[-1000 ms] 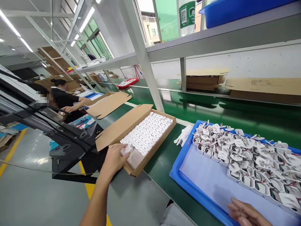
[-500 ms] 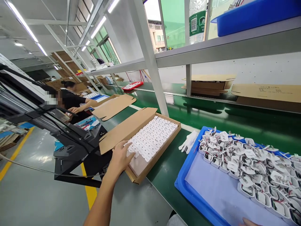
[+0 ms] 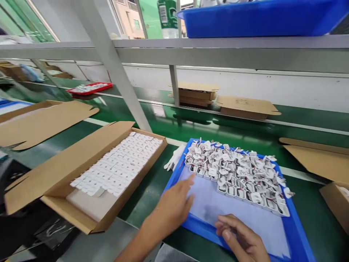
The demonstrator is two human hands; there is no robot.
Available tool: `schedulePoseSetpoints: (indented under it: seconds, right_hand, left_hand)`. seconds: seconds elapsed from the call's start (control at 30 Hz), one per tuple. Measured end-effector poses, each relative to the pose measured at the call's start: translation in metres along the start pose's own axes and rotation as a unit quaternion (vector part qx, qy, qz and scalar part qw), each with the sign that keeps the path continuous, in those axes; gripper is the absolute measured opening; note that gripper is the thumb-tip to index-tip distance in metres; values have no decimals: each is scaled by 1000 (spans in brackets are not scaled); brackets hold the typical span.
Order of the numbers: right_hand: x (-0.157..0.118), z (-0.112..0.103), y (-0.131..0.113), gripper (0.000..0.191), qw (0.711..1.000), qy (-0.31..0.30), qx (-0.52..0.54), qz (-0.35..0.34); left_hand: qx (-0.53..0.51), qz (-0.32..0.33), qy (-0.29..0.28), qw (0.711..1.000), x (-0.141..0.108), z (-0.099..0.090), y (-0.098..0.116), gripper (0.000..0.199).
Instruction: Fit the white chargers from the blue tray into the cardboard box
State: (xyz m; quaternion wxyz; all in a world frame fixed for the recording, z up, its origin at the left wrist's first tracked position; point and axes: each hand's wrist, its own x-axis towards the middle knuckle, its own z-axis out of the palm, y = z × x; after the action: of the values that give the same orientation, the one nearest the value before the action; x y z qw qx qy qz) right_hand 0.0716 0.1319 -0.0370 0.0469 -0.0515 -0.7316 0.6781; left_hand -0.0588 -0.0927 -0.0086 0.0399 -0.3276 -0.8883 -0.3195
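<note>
Head view: two bare hands. Left hand (image 3: 173, 202), one: index finger extended, the rest loosely bent, nothing visible in its grasp; above or on the blue tray, contact cannot be told. Right hand (image 3: 244, 238), one: over the near part of the tray, fingers curled toward the thumb, inner side hidden; whether anything is held cannot be told. Lower part cut off by the bottom edge.

Blue tray (image 3: 296, 225), one, on the green bench, lined with a pale sheet (image 3: 207, 198), near rim partly covered by the hands. White housings (image 3: 245, 178), too crowded to count, massed across its far part: rounded-square cups, open-topped, red and dark wires inside, loose white plates tipped over them at varied angles.

Open cardboard box (image 3: 133, 182), one, left of the tray, flap folded out; closely set white pieces (image 3: 114, 165), uncounted, small surface details blurred; bare strip at the near end. White glove (image 3: 176, 157), between box and tray; single or pair unclear.

Red tray (image 3: 88, 92), one, farther back, contents indistinct. Bottle (image 3: 168, 18), one, top cut off. Cardboard carton (image 3: 319, 160) at right, cut off by the edge.
</note>
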Motion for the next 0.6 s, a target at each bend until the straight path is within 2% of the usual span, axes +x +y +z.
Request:
schedulePoseSetpoints:
  seconds: [0.07, 0.13, 0.27, 0.43, 0.6]
  right_hand:
    - [1, -2, 4, 28, 999, -36, 8, -40]
    - [0, -2, 9, 27, 996, -48, 22, -68]
    - [-3, 5, 19, 25, 994, -3, 63, -91]
    - [-3, 13, 23, 28, 991, 14, 88, -102]
    - [-2, 10, 18, 30, 990, 19, 87, -105]
  left_hand:
    - [26, 49, -70, 996, 15, 30, 17, 63]
    - [44, 58, -112, 991, 27, 51, 30, 72]
    - [24, 33, -110, 993, 41, 75, 39, 83]
    - [-46, -16, -71, 996, 50, 87, 39, 79]
    - [-74, -44, -44, 995, 46, 71, 38, 74]
